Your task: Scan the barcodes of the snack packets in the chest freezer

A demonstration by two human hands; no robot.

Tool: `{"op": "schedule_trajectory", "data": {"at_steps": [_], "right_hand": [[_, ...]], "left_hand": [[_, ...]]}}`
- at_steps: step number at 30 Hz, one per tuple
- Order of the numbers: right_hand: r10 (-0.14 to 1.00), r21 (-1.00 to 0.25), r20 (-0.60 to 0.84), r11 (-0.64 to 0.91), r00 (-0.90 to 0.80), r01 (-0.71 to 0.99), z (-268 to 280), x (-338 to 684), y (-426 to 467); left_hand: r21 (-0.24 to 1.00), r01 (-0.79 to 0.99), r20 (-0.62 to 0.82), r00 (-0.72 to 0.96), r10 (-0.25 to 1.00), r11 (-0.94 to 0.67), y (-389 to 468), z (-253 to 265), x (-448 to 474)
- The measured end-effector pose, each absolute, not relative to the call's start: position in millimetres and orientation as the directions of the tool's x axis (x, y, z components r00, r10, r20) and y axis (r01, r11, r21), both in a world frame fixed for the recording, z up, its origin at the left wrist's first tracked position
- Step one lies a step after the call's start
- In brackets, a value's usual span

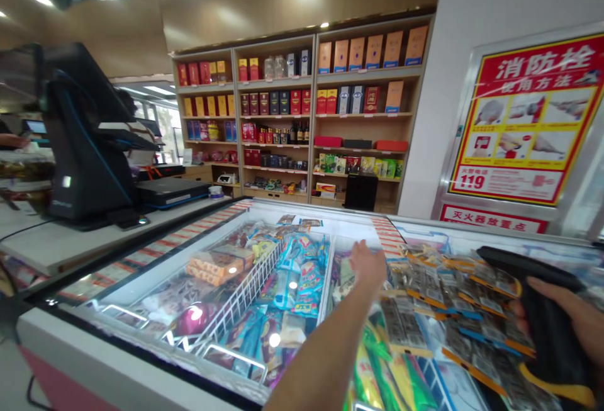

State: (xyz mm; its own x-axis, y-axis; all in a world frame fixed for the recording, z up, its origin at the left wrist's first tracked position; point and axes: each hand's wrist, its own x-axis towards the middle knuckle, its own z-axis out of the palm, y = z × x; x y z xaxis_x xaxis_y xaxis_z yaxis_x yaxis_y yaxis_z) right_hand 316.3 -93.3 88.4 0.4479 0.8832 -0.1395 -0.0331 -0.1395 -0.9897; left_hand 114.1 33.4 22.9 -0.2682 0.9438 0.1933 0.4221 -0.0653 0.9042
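- Handheld scanner [552, 342]: located at the near right, above the freezer; body formed in matte black plastic, with a long flattened head, a thick curved handle and yellow trim at the base.
- Right hand [569, 307]: the fingers are wrapped around the scanner handle, and the thumb is laid along its near side. The scanner head is pointed toward the far left.
- Left hand [368, 263]: extended over the middle of the freezer with the forearm bare. The fingers are slightly bent and blurred; whether anything is gripped or touched cannot be told.
- Sachets [425, 282]: spread between the two hands, on the right side; flat, glossy and see-through, with dark contents and orange or blue edge strips.
- Chest freezer [94, 357]: a white, straight-edged body is fitted with a dark rim; lamp reflections are seen over the goods.
- Wire wall [245, 294]: white rods are arranged in a grid, by which the goods at left are divided.
- Blue packets [302, 266]: crinkled film, heaped just right of the wire wall.
- Green and yellow bags [391, 373]: smooth and elongated, placed at the near side, right of the left forearm.
- Shelving [313, 84]: wood-toned boards, stocked with rectangular cartons, positioned at the far side.
- Terminal [87, 146]: black, angular plastic, mounted on the left counter [28, 247].
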Motion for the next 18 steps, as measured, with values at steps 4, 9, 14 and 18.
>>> {"op": "schedule_trajectory", "data": {"at_steps": [4, 9, 14, 18], "right_hand": [[0.904, -0.945, -0.308, -0.255, 0.297, -0.203, 97, 269, -80], [0.966, -0.972, -0.213, -0.193, 0.149, -0.135, 88, 216, -59], [0.959, -0.967, -0.255, -0.252, 0.123, -0.044, 71, 202, -53], [0.958, -0.961, -0.278, -0.277, 0.073, -0.019, 63, 205, -50]], "left_hand": [[0.746, 0.666, 0.353, -0.383, 0.854, -0.011, 57, 23, 16], [0.597, 0.802, 0.449, -0.343, 0.825, 0.009, 78, 11, -89], [0.521, 0.815, 0.452, -0.012, 0.892, -0.253, 66, 1, -143], [0.548, 0.781, 0.441, 0.037, 0.897, -0.301, 39, 1, -143]]}}
